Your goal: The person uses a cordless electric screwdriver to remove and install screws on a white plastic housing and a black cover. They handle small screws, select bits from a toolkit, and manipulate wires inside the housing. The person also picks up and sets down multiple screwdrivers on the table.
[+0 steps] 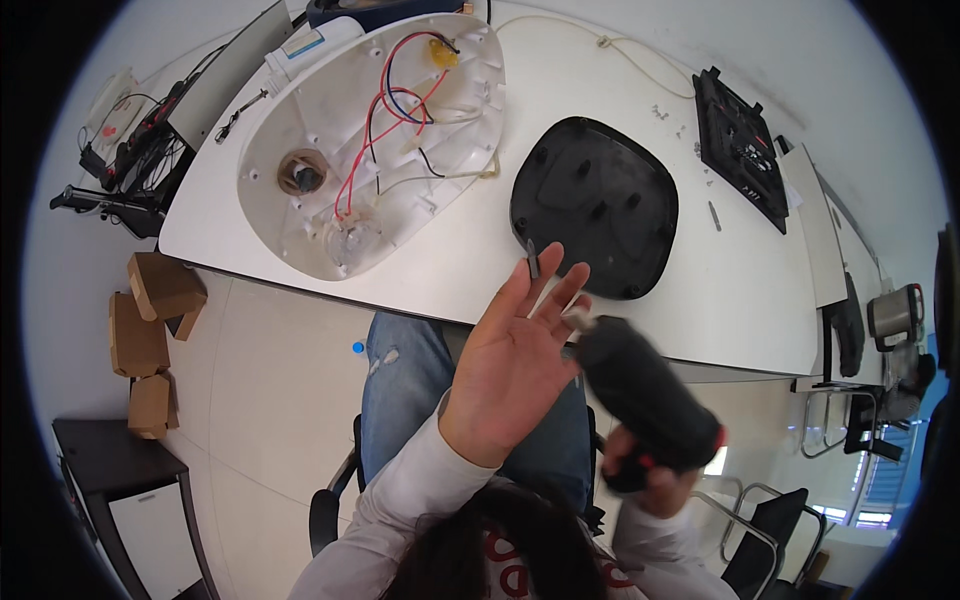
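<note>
Palm up over the table's front edge, my left hand (515,370) pinches a short dark screwdriver bit (533,262) between thumb and index finger. The other fingers are loosely spread. A black cordless screwdriver (645,390) with red accents is gripped in my right hand (655,485), slightly blurred. Its nose points up and left, close to my left fingers. Beyond my left hand lies a black rounded plastic cover (625,235) with posts. Left of it rests a large white plastic shell (275,215) holding red and black wires.
An open black tool case (740,150) lies at the right of the white table (740,300), near scattered small screws (659,112) and a thin metal rod (714,216). Cables (130,150) and a monitor crowd the far left. Cardboard boxes (138,335) stand on the floor.
</note>
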### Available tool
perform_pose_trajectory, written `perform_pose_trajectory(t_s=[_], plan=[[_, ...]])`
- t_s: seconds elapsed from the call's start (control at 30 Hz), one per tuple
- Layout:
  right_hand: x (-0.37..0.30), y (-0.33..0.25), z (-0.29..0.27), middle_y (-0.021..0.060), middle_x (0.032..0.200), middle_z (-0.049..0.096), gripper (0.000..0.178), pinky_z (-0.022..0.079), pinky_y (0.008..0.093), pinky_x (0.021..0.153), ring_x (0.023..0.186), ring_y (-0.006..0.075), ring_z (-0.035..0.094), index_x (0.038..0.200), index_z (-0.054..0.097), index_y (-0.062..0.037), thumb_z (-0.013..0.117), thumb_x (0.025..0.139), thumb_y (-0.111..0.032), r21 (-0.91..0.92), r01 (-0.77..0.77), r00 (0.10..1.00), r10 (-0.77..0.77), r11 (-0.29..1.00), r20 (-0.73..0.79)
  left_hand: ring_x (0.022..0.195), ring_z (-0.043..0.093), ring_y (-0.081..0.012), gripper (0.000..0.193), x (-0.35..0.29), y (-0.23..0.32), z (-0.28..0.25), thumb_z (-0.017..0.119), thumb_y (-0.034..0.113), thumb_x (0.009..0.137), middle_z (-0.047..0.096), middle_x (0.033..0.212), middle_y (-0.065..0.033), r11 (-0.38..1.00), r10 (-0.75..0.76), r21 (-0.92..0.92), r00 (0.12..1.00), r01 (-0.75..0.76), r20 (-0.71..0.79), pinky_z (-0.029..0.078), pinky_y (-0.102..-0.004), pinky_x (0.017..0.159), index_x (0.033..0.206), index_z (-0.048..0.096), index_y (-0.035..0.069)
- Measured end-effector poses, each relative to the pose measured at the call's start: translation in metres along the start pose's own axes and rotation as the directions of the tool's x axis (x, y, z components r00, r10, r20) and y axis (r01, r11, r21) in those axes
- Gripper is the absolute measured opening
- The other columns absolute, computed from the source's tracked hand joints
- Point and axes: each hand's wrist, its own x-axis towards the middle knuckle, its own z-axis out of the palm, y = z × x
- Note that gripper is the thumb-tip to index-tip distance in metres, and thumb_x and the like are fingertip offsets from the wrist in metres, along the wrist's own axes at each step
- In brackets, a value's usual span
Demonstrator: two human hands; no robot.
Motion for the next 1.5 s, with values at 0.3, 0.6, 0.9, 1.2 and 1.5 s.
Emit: perform_pose_trajectory(t_s=[0.3,0.6,0.9,1.2,1.5], plan=[[0.002,0.036,0.031,0.0122,0.086,0.059,0.058,0.047,0.0274,0.058,0.069,0.0179,0.058,0.12,0.043,0.0062,0.063,0.081,-0.032,0.294,-0.123,0.992,0.106,0.948,0.071,0.098,0.054,-0.0202,0.033,-0.005,-0.001,-0.012,0.04,0.036,0.095,0.054,0.117,-0.0021,0.998,0.051,-0.025,0.998,-0.05,0.047,0.039,-0.043,0.094,0.123,0.05,0.023],[0.004,0.044,0.039,0.0065,0.079,0.049,0.063,0.042,0.0266,0.048,0.056,0.0175,0.05,0.114,0.043,0.0024,0.059,0.08,-0.048,0.407,-0.175,0.984,0.145,0.897,0.104,0.098,0.052,-0.0184,0.03,0.001,0.004,-0.02,0.045,0.031,0.093,0.051,0.113,-0.0022,0.963,0.153,0.197,0.975,-0.184,0.162,0.038,-0.0433,0.096,0.117,0.053,0.016],[0.009,0.05,0.034,0.0007,0.078,0.046,0.07,0.04,0.0248,0.044,0.056,0.0137,0.047,0.118,0.036,0.0014,0.056,0.081,-0.054,0.713,-0.36,0.93,0.167,0.602,0.329,0.103,0.043,-0.0181,0.02,0.009,-0.001,-0.031,0.046,0.031,0.092,0.045,0.107,-0.0001,0.96,0.102,0.209,0.925,-0.188,0.366,0.03,-0.0458,0.103,0.104,0.059,0.02],[0.005,0.055,0.03,0.0014,0.078,0.046,0.068,0.041,0.0253,0.044,0.056,0.0148,0.047,0.117,0.037,0.0018,0.055,0.082,-0.054,0.648,-0.328,0.931,0.118,0.687,0.346,0.118,0.041,-0.0222,0.019,0.011,-0.002,-0.028,0.043,0.025,0.095,0.052,0.105,0.0022,0.948,0.221,0.123,0.884,-0.294,0.412,0.025,-0.0491,0.107,0.108,0.056,0.019],[0.006,0.058,0.029,0.0031,0.08,0.045,0.07,0.04,0.0254,0.045,0.056,0.0143,0.046,0.122,0.035,0.0008,0.054,0.082,-0.053,0.626,-0.289,0.95,0.138,0.724,0.279,0.108,0.055,-0.0289,0.03,0.004,0.004,-0.009,0.048,0.014,0.093,0.064,0.097,-0.0157,0.436,0.533,0.616,0.74,-0.656,0.41,0.037,-0.0362,0.096,0.119,0.043,0.0]])
